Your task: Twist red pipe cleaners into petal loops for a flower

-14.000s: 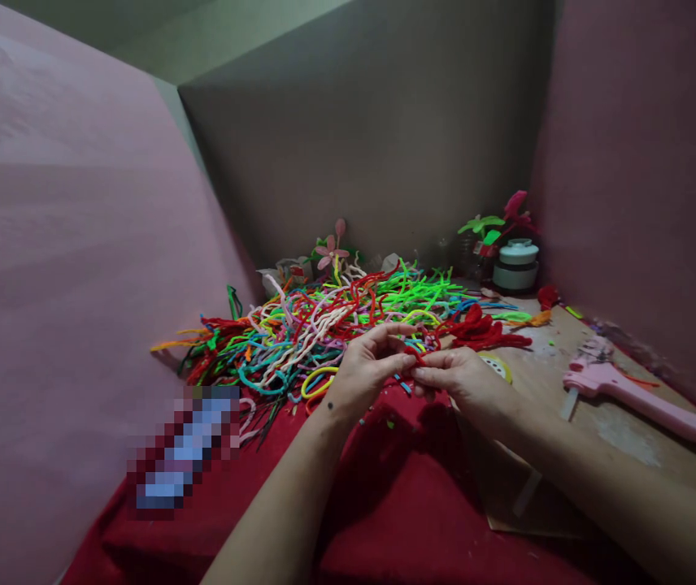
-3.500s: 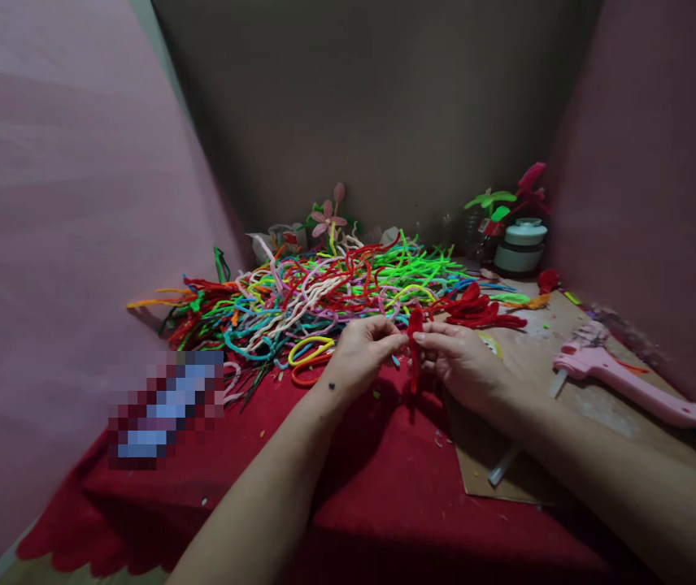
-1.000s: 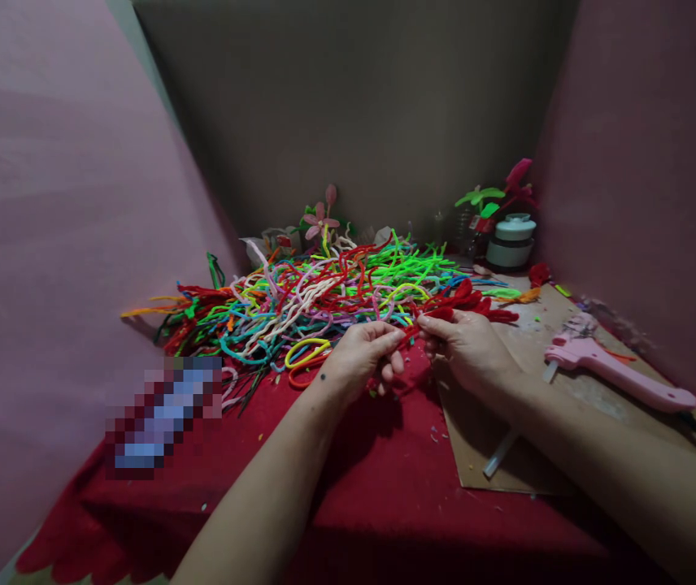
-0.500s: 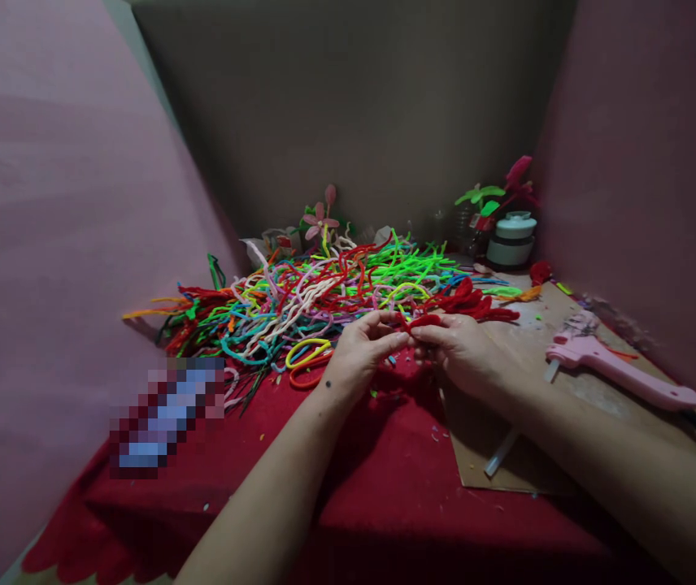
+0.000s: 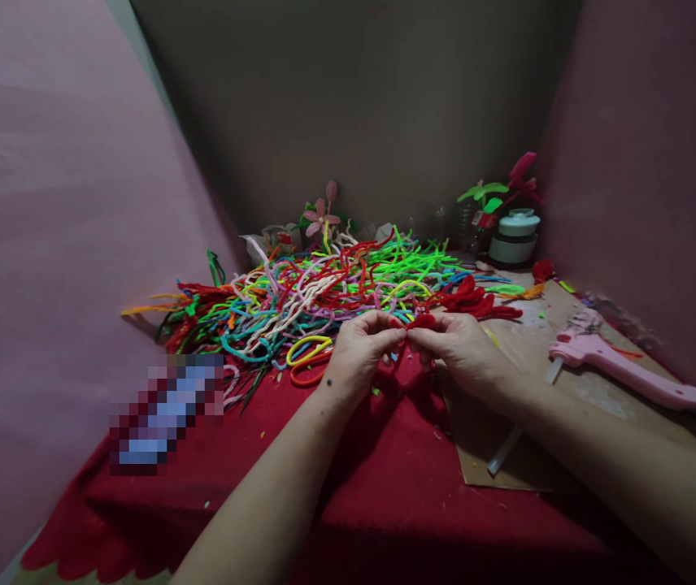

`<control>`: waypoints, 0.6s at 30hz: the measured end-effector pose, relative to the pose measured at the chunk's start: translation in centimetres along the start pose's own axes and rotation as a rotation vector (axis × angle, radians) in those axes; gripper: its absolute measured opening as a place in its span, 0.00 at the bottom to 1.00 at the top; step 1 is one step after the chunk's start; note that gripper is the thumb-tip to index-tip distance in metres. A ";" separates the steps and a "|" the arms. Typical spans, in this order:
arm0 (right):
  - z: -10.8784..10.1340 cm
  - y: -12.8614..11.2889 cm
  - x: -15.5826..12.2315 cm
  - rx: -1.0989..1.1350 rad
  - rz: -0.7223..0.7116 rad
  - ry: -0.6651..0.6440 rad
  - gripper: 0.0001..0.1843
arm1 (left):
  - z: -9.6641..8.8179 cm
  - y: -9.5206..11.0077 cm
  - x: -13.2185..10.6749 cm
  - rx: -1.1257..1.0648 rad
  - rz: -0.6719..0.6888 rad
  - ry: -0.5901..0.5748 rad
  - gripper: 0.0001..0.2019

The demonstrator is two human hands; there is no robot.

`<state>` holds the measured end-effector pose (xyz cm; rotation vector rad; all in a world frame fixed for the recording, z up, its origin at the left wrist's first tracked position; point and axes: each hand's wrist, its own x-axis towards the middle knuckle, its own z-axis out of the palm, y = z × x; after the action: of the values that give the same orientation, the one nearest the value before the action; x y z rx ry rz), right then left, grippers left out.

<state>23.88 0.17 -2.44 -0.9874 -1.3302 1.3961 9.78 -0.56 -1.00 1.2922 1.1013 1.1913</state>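
My left hand (image 5: 361,345) and my right hand (image 5: 458,345) meet over the table, thumbs and fingers pinched on a red pipe cleaner (image 5: 424,322). Parts of it show above the thumbs; the rest is hidden by my fingers. Just behind my right hand lies a bunch of red bent pipe cleaners (image 5: 476,301). A large heap of pipe cleaners (image 5: 317,284) in many colours spreads behind my left hand. Scissors with yellow and red handles (image 5: 308,353) lie to the left of my left wrist.
On a cardboard sheet (image 5: 506,471) at the right rest a pink glue gun (image 5: 625,366) and a clear glue stick (image 5: 505,452). A lidded jar (image 5: 514,237) and pipe-cleaner flowers (image 5: 322,218) stand at the back. A blurred-out object (image 5: 168,414) lies on the red tablecloth (image 5: 250,479).
My right hand has turned slightly and its fingertips have drawn closer to my left ones on the red pipe cleaner. The view has shifted a little.
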 end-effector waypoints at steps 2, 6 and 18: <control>0.1 0.1 0.1 0.049 0.030 0.025 0.09 | 0.1 -0.1 0.0 -0.009 -0.005 -0.009 0.09; 0.3 0.5 0.3 0.205 0.116 0.079 0.08 | 0.5 -0.6 -0.4 0.203 0.130 0.071 0.05; 0.0 0.8 0.5 0.222 0.006 0.025 0.08 | -0.4 -0.2 0.0 0.142 0.075 -0.072 0.06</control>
<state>23.72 0.67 -3.25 -0.8576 -1.1270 1.4951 9.35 -0.53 -1.21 1.4852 1.1095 1.1282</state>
